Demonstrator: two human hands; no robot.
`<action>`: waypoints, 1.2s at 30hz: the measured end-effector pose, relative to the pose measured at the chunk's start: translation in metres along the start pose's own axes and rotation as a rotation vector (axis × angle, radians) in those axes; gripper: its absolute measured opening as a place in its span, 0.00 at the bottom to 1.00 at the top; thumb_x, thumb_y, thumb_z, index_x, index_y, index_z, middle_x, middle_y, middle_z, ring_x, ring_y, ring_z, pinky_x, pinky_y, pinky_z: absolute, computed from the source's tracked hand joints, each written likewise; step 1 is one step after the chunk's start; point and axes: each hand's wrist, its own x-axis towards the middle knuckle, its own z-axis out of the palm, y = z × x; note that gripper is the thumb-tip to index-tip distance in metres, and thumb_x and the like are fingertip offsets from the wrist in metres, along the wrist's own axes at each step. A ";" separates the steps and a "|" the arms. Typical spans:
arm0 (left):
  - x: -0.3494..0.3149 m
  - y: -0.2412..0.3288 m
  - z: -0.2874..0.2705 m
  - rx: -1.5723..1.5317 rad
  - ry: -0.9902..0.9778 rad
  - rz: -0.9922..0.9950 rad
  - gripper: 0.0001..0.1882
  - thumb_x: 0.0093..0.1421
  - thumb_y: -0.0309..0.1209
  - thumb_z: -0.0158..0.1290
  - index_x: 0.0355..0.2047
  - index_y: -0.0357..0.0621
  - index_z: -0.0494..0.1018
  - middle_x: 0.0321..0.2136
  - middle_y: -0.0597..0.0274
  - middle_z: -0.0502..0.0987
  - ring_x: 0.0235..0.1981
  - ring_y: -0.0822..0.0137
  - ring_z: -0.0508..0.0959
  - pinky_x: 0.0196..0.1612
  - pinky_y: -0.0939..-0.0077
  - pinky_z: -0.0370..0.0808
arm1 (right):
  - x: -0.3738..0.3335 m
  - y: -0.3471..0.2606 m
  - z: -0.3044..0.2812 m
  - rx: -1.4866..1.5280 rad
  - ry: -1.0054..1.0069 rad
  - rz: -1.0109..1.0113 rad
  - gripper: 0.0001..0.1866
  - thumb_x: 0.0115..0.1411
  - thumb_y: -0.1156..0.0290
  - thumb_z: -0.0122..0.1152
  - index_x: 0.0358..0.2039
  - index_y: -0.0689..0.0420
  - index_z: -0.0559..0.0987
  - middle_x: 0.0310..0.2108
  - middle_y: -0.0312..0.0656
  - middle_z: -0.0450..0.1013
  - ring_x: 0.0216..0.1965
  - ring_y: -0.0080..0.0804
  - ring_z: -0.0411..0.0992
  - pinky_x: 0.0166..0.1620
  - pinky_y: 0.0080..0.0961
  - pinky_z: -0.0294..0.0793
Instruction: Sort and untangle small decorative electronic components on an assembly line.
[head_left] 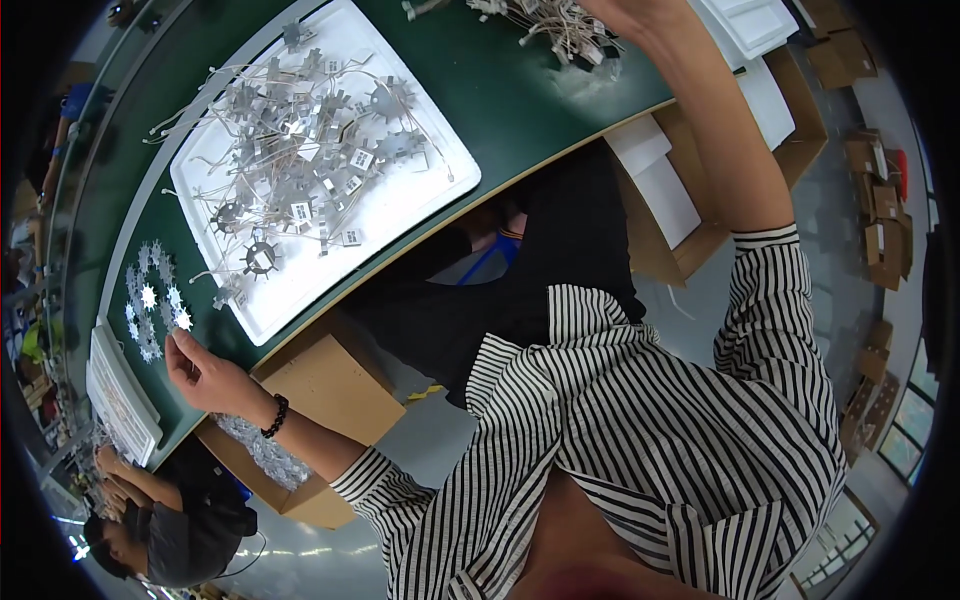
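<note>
At the left of the green table, my left hand (215, 380) has its thumb and fingers drawn together at the edge of a bright, star-shaped metal piece (183, 319). That piece lies at the near end of a cluster of similar toothed silver pieces (148, 292). My right hand (635, 14) reaches to the far edge of the picture, beside a heap of thin wires with small white connectors (570, 30); its fingers are cut off. Between my hands, a white tray (435, 150) bears a tangled pile of silver toothed parts with wires attached (300, 140).
A white tray or box (120, 400) stands at the table's left end. Under the table edge are open cardboard boxes (325, 385), one with silvery pieces (265, 450). Another carton (690, 235) stands at right. A co-worker (190, 520) sits at lower left.
</note>
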 end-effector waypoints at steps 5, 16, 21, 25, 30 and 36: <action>0.007 -0.008 -0.011 0.024 0.027 0.011 0.22 0.67 0.43 0.58 0.48 0.35 0.79 0.40 0.55 0.83 0.40 0.66 0.80 0.45 0.76 0.75 | 0.041 -0.027 0.037 0.047 -0.035 -0.201 0.05 0.63 0.78 0.54 0.39 0.63 0.74 0.35 0.50 0.78 0.29 0.33 0.77 0.33 0.23 0.79; -0.002 -0.006 0.001 -0.023 0.016 0.008 0.24 0.66 0.47 0.57 0.47 0.36 0.80 0.40 0.56 0.84 0.39 0.66 0.80 0.43 0.76 0.76 | 0.021 0.017 -0.063 -0.244 -0.124 -0.151 0.05 0.60 0.74 0.56 0.35 0.59 0.78 0.32 0.44 0.77 0.31 0.38 0.73 0.39 0.29 0.73; 0.001 -0.010 -0.002 -0.029 0.027 -0.016 0.24 0.67 0.47 0.57 0.47 0.35 0.80 0.40 0.55 0.84 0.39 0.66 0.80 0.43 0.76 0.76 | -0.034 0.022 -0.057 -1.303 -0.043 -0.567 0.06 0.64 0.71 0.59 0.39 0.59 0.78 0.32 0.39 0.74 0.28 0.30 0.68 0.35 0.23 0.71; 0.002 -0.006 -0.002 -0.053 0.039 -0.036 0.24 0.67 0.47 0.56 0.47 0.35 0.80 0.41 0.55 0.84 0.39 0.66 0.80 0.43 0.77 0.76 | -0.035 0.021 -0.058 -1.719 -0.016 -0.930 0.07 0.67 0.72 0.58 0.41 0.60 0.78 0.28 0.36 0.72 0.22 0.20 0.63 0.28 0.16 0.66; 0.001 -0.009 -0.005 -0.075 0.042 -0.045 0.24 0.67 0.46 0.56 0.47 0.34 0.80 0.41 0.55 0.84 0.38 0.66 0.81 0.43 0.78 0.76 | -0.015 0.022 -0.060 -1.510 -0.021 -0.764 0.05 0.59 0.74 0.58 0.35 0.60 0.77 0.34 0.44 0.74 0.35 0.43 0.72 0.43 0.33 0.72; -0.002 -0.011 -0.004 -0.056 0.034 -0.019 0.24 0.68 0.46 0.56 0.48 0.34 0.80 0.41 0.54 0.84 0.38 0.67 0.80 0.42 0.78 0.76 | 0.010 0.026 -0.066 -1.482 -0.111 -0.767 0.04 0.61 0.74 0.58 0.35 0.59 0.77 0.36 0.45 0.72 0.35 0.43 0.71 0.42 0.33 0.72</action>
